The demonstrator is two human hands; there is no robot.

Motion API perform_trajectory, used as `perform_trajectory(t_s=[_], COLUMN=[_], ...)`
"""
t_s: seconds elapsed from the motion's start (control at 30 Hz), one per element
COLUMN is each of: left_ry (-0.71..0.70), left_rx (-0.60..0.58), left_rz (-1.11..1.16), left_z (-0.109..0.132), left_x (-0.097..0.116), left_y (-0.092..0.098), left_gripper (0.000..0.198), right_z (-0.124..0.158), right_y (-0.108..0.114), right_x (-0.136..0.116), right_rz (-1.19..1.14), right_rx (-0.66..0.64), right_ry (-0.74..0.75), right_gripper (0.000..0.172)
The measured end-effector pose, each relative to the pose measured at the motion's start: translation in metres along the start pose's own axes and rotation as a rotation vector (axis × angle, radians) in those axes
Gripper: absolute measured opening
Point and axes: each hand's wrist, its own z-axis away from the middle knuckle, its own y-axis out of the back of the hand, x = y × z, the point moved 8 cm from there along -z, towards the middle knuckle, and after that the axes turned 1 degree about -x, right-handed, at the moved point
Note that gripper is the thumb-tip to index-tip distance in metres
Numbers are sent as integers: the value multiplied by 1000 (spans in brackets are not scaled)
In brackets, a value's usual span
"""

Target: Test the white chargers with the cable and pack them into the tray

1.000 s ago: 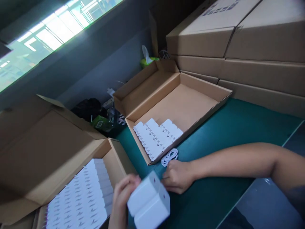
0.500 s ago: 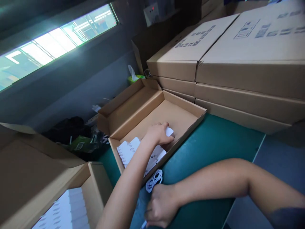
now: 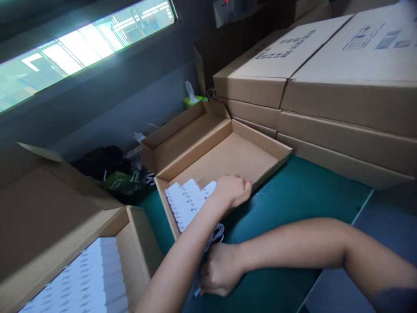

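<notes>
My left hand (image 3: 233,191) is closed, its fingers curled at the near rim of an open shallow cardboard box (image 3: 260,152). Whether it grips the rim or something smaller is hidden. White pieces (image 3: 187,200) with small markings stand in rows at the box's left end, beside my left wrist. My right hand (image 3: 220,269) is a fist around a white cable (image 3: 216,234). The cable's coiled loops show above the hand, partly behind my left forearm, and a white end pokes out below the fingers.
A second open carton (image 3: 137,243) at lower left holds rows of white pieces (image 3: 94,274). Printed cardboard boxes (image 3: 352,104) are stacked at the right. Along the wall lie a tissue pack (image 3: 194,100), dark bags (image 3: 104,163) and green packaging (image 3: 119,182). The table (image 3: 312,187) is green.
My left hand has moved from inside the box to its near rim, its fingers now curled; the white piece at its fingertips no longer shows. My right hand stays on the cable. The view has shifted slightly.
</notes>
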Motion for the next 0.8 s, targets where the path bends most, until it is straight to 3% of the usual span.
perform_trajectory(t_s=[0.1, 0.17, 0.23, 0.33, 0.43, 0.5, 0.6, 0.7, 0.8], left_ry=[-21, -62, -26, 308, 790, 1083, 1388, 1533, 1531], left_rx=[90, 285, 541, 769, 865, 797, 408, 37, -114], left_rz=[46, 123, 226, 258, 336, 271, 105, 93, 45], left_z=[21, 52, 100, 193, 302, 364, 418, 436, 426], left_x=[1, -8, -36, -107, -178, -205, -216, -208, -197], left_y=[11, 27, 42, 36, 8, -14, -48, -77, -86], left_gripper=[46, 37, 33, 32, 46, 56, 65, 65, 57], right_z=[4, 6, 9, 11, 13, 14, 15, 16, 16], right_y=[5, 6, 7, 8, 8, 8, 7, 6, 5], right_x=[-3, -3, -3, -4, -4, -4, -5, -6, -7], right_rz=[11, 17, 16, -14, -47, -52, -41, -34, -30], right_rx=[33, 38, 36, 29, 21, 18, 13, 1, -7], right_ry=[24, 14, -6, -27, -47, -51, -49, -45, -36], right_gripper=[26, 27, 28, 27, 26, 25, 26, 27, 27])
